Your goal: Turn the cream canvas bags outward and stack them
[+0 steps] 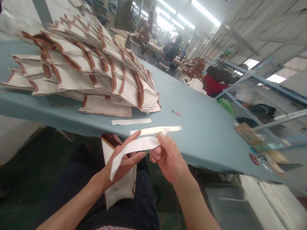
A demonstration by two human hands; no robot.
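A white strip runs in a curve from my right hand across my left hand, its loose end hanging near the left wrist. My right hand pinches the strip's far end between thumb and bent fingers. My left hand has its thumb and fingers apart under the strip. Beneath it, on my lap, is a cream fabric piece with brown edging; the hand partly hides it. Two flat strips lie on the table's near edge: a shorter white strip and a longer pale strip just beyond my hands.
A large pile of cream fabric pieces with brown edging covers the left of the blue-grey table. Small pink-handled snips lie past the strips. At right stand a metal shelf and a cardboard box. A person sits far back.
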